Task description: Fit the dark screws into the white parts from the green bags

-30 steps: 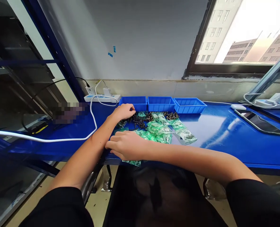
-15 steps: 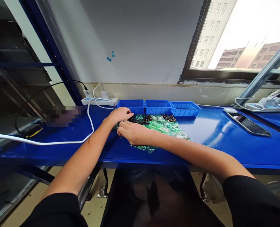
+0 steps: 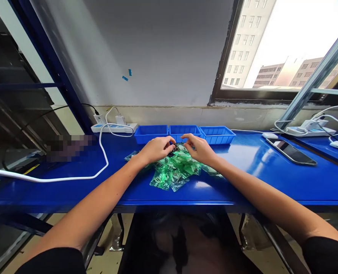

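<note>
A pile of shiny green clear packets [image 3: 176, 167] with small parts inside lies near the front of the blue table. Small dark pieces [image 3: 173, 149] show at the back of the pile, between my hands. Over the pile's left rear side is my left hand [image 3: 156, 149], fingers bent, thumb and forefinger slightly apart. My right hand [image 3: 199, 148] is across from it at the right rear, its fingers loosely curved and the thumb apart from the forefinger. Nothing clearly shows in either hand.
Three blue bins, a left bin [image 3: 151, 139], a middle bin [image 3: 185, 137] and a right bin [image 3: 218, 140], stand in a row behind the pile. A phone [image 3: 291, 151] lies at the right. A white cable [image 3: 57, 179] crosses the table's left side from a power strip [image 3: 114, 128].
My right hand has swung from the pile's left side to its right rear. My left hand has shifted right. The green packets now lie heaped nearer the middle, with the dark pieces less exposed.
</note>
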The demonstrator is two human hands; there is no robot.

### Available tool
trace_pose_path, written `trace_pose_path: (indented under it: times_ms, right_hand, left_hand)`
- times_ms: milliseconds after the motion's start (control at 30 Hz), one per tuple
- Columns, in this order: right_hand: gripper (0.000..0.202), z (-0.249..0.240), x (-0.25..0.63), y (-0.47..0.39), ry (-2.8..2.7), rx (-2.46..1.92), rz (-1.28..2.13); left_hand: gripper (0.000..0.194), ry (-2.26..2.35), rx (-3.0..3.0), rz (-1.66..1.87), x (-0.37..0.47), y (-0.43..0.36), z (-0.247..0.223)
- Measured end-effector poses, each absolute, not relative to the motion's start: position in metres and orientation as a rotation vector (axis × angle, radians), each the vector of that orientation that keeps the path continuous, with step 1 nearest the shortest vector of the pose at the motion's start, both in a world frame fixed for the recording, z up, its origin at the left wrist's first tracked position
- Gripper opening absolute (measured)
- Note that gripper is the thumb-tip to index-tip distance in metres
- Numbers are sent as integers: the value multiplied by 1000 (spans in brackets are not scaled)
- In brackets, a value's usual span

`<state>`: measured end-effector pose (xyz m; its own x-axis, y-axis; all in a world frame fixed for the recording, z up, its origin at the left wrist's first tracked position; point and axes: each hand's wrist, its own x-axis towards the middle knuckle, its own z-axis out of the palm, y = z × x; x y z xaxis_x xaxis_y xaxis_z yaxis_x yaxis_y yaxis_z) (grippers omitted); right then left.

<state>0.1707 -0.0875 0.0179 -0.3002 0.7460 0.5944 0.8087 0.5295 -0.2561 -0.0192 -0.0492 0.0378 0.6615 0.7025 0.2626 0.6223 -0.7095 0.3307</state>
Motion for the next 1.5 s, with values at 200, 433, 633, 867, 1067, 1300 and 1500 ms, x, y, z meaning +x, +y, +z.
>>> trace_pose_path:
  times_ms: [200,433,633,867,1067,1300,1500]
  right_hand:
    - [25,14,159,-83,-2114,-1252,-122]
    - [23,9,164,-83,-2101,-1226,-138]
    - [24,9,159,-85,-2149,-1214,-118]
    - [26,12,165,-82,-2127,-1272,-77]
    - [25,18,171,-81,-2094,-1234,-14]
    - [26,21,169,-83,-2116,-1240,122]
    - [22,29,165,-87,-2156,-1224,253]
  left_hand:
    - [29,1020,2670,616,-12,-51,29]
    - [33,1007,2639,623,-16,-47,29]
    - [46,945,2590,810,-13,-44,26]
    - [67,932,2615,1028,-17,-37,24]
    - [50,917,2519,950,-13,-40,20]
    - [26,876,2645,840,-11,-44,22]
    - [27,904,2584,832,-12,-44,21]
